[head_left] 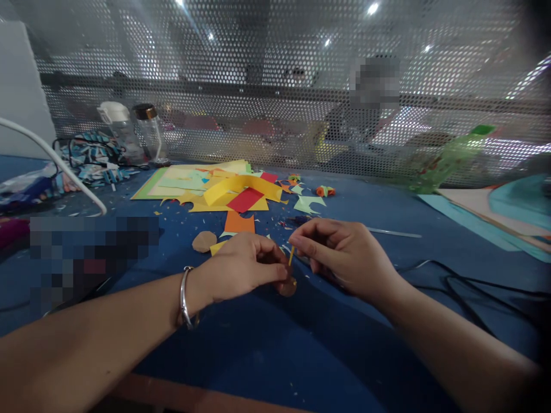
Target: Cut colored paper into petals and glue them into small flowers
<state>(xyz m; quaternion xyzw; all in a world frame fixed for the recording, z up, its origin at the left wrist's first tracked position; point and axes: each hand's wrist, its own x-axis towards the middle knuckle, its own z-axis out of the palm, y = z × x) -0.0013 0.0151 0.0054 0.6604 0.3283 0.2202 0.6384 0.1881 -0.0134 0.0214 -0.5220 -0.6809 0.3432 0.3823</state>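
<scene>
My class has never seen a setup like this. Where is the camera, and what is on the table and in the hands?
There is no robot here, only a person's two bare hands. The one picture comes from a camera worn on the head, looking forward and down. The left hand holds a small brown disc; the right hand pinches a thin yellow strip. On the blue table lie cut coloured paper and a separate brown piece. A perforated screen stands behind.
</scene>
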